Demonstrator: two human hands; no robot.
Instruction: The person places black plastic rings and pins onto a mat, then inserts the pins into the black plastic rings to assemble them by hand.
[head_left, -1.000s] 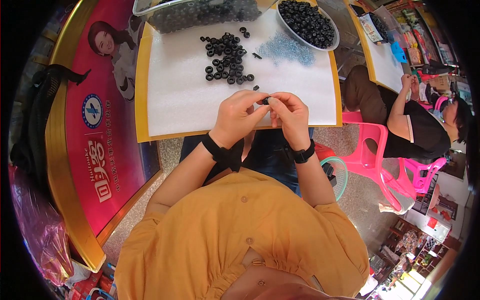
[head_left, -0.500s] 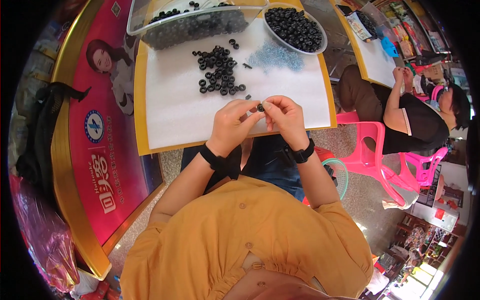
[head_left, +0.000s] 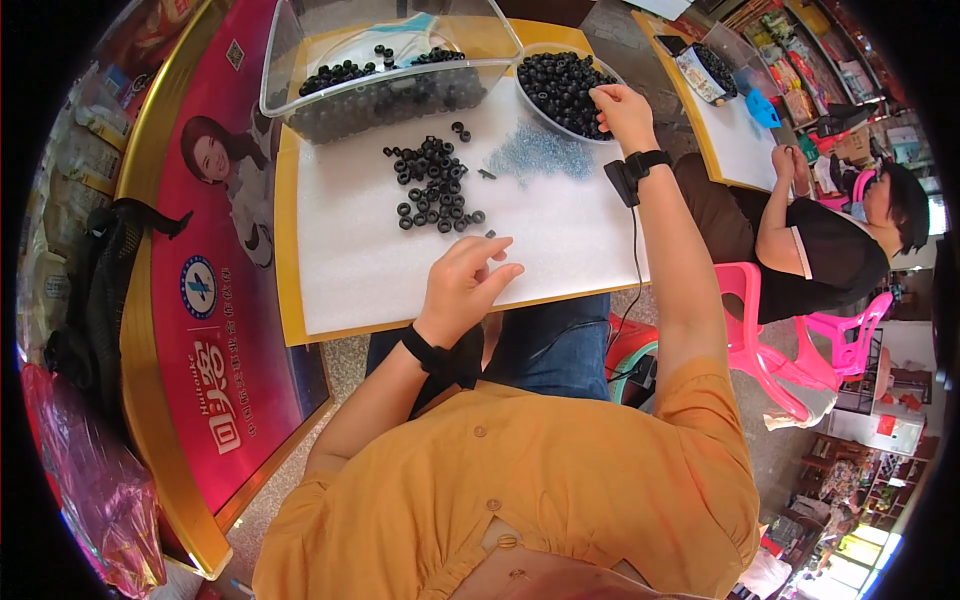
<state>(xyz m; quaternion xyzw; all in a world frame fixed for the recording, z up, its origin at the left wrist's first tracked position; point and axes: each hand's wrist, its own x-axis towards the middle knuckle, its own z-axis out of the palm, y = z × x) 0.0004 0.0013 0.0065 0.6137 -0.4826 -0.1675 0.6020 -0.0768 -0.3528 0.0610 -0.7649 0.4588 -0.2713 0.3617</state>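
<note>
My right hand (head_left: 626,115) reaches over the right rim of a round clear bowl (head_left: 520,98) heaped with small black rings (head_left: 565,85). Its fingers are bent and a little apart, and I see nothing held between them. Near the front of the white-topped table, my left hand (head_left: 466,283) hovers with thumb and fingers spread, holding nothing. Loose black rings (head_left: 432,190) lie in a pile beyond it. Two small dark pieces lie apart from the pile: a thin one (head_left: 487,174) and a smaller one (head_left: 490,234).
A clear plastic tub (head_left: 390,85) with more black rings stands at the back left. Tiny bluish beads (head_left: 540,155) are spread before the bowl. A cable hangs from my right wristband (head_left: 625,180). To the right, another person (head_left: 820,235) sits at a second table beside pink chairs (head_left: 745,320).
My hands have parted. The right one has moved from the table's front to the bowl at the back right, and the dark ring pinched between them no longer shows. The left hand has opened.
</note>
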